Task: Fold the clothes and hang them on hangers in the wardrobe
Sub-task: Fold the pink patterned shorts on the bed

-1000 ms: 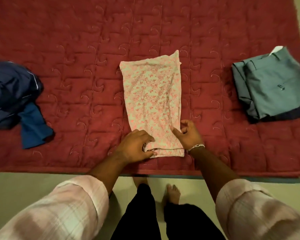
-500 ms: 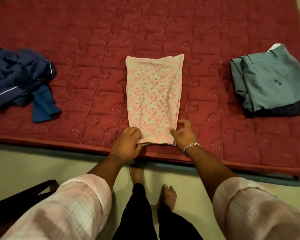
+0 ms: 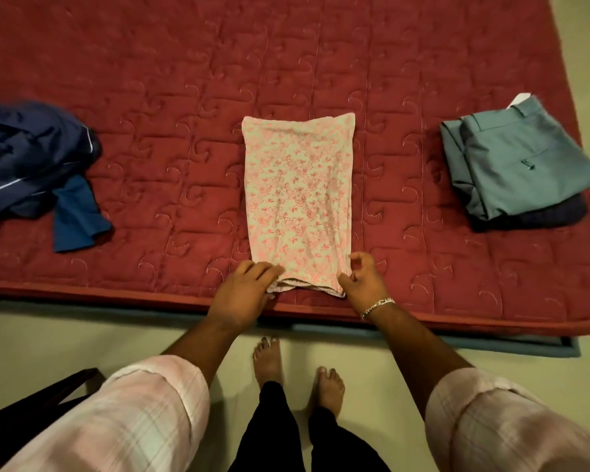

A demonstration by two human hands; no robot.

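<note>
Both hands sit at the near end of a folded pink floral garment [image 3: 298, 202], low in the middle of the frame. Left hand [image 3: 244, 294] lies palm down over the garment's lower left corner, fingers curled over the layered hem and holding it. Right hand [image 3: 361, 281] takes the lower right corner, thumb and fingers bent round the edge of the cloth; a silver bracelet [image 3: 377, 306] circles that wrist. Rolled pink plaid sleeves [image 3: 143, 417] cover both forearms toward the bottom of the frame.

Lengthwise, the garment stretches as a narrow strip up the centre of a quilted red mattress [image 3: 184, 80], its far end flat and squared. At the left edge of the frame a crumpled heap of dark blue clothes [image 3: 31, 165] lies on the mattress, well apart from the pink piece. At the right, near the mattress edge, grey-green trousers [image 3: 518, 161] rest folded on top of a darker folded item. Bare feet [image 3: 268, 361] stand on the pale floor below.
</note>
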